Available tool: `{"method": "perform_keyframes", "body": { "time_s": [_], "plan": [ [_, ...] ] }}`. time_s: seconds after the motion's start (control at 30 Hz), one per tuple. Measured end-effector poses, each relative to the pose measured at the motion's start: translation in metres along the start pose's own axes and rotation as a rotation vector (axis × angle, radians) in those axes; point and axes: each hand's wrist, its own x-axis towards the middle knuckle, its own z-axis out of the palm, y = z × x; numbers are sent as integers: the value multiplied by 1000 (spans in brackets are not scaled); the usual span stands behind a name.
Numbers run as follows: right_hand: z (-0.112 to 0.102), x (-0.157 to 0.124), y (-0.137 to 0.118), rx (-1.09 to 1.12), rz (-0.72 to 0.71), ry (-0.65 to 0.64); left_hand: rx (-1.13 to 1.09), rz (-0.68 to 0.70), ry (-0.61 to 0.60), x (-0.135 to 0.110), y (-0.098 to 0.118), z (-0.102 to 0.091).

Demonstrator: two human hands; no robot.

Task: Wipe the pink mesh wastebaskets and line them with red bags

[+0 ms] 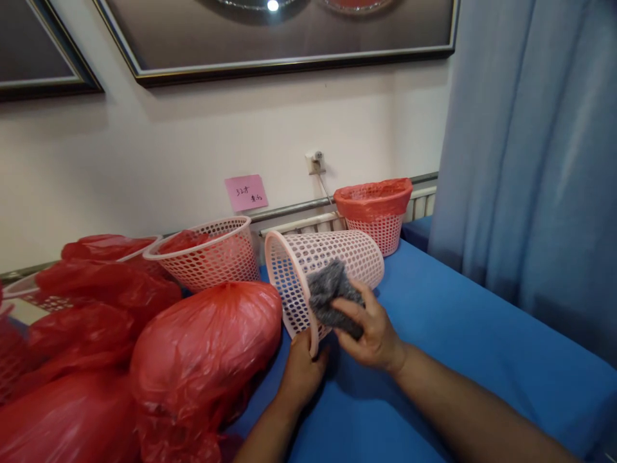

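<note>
A pale pink plastic wastebasket with a perforated wall lies on its side on the blue surface, its mouth facing left. My left hand grips the rim at its lower edge, fingers partly hidden inside. In my right hand is a grey cloth, bunched up and pressed against the outer wall close to the rim. Just left of the basket's mouth sits a full red plastic bag.
Behind stand a basket with a red liner and another basket holding red plastic. More red bags crowd the left. A blue curtain hangs at right. A pink note and an outlet are on the wall.
</note>
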Motion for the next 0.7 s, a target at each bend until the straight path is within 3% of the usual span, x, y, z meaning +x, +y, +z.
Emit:
{"method": "perform_keyframes", "body": {
  "time_s": [0.1, 0.23, 0.3, 0.4, 0.5, 0.57, 0.7],
  "plan": [
    [5, -6, -19, 56, -119, -110, -57, -2, 89, -7, 15, -8],
    [8, -6, -5, -8, -110, -103, -114, -75, 150, -11, 23, -12],
    [6, -2, 17, -60, 50, 31, -158, -117, 150, -11, 21, -10],
    [0, 7, 58, -109, 442, 315, -153, -125, 141, -12, 16, -4],
    [-5, 14, 78, -84, 691, 437, -108, -84, 96, -12, 12, 2],
    [-5, 13, 66, -63, 628, 386, -93, -53, 74, -12, 11, 6],
    [4, -1, 4, 19, 98, 64, -91, 4, 43, -12, 11, 7]
  ]
}}
